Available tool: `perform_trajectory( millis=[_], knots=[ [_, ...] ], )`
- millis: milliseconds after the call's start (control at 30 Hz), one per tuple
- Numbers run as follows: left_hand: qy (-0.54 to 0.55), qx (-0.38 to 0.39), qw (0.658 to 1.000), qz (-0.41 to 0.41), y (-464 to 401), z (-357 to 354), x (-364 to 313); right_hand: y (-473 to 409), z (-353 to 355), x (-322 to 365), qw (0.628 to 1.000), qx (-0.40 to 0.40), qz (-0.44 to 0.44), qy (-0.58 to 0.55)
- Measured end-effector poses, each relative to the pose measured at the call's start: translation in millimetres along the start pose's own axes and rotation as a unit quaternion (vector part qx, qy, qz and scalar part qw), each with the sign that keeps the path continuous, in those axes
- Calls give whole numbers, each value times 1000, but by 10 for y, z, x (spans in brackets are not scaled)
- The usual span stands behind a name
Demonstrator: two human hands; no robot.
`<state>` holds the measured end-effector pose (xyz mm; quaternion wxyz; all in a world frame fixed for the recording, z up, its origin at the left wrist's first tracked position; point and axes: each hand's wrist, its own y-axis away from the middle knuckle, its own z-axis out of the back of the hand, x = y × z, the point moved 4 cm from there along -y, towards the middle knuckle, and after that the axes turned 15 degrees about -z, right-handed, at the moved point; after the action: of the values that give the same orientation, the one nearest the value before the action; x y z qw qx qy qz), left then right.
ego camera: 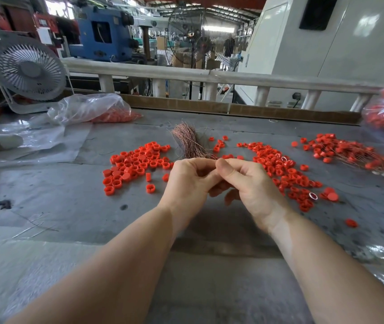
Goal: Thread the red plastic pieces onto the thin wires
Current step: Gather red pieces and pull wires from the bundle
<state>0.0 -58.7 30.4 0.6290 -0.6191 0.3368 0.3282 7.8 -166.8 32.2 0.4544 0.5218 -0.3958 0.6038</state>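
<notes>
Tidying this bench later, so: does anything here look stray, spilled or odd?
One red cap lies alone near the table's right edge, apart from the heaps. Two small metal rings sit among the right-hand red caps. Nothing looks damaged.

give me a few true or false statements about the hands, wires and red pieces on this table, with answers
1. Both hands meet near the table's middle, left hand and right hand with curled fingers touching. True.
2. The bundle of thin wires lies behind the hands. True.
3. All red pieces sit in one pile. False: one pile of red pieces lies left of the hands, another pile lies right.
4. The white desk fan stands at far right. False: it is at far left.
5. A clear plastic bag holding red pieces lies near the fan. True.
</notes>
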Motion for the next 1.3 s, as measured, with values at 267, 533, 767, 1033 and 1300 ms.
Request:
perform_trajectory(
  millis=[267, 533, 767, 1033, 1300],
  knots=[
    [-4, -3, 1000, -7, -3, -12, -2, -9, 0, 4, 1000, -2, 0, -31],
    [87, -30, 995, 25, -11, -11, 29, -16, 22, -22, 999, -10, -28, -41],
    [139, 2, 989, 52, 0, -72, 21, -21, 43, -35, 999, -34, -35, -16],
    [101, -4, 994, 33, -3, -30, 18, 1, 16, 5, 999, 10, -23, -36],
    [58, 11, 998, -10, -9, -39, -30, -25, 51, -2, 998, -40, 28, -28]
  ],
)
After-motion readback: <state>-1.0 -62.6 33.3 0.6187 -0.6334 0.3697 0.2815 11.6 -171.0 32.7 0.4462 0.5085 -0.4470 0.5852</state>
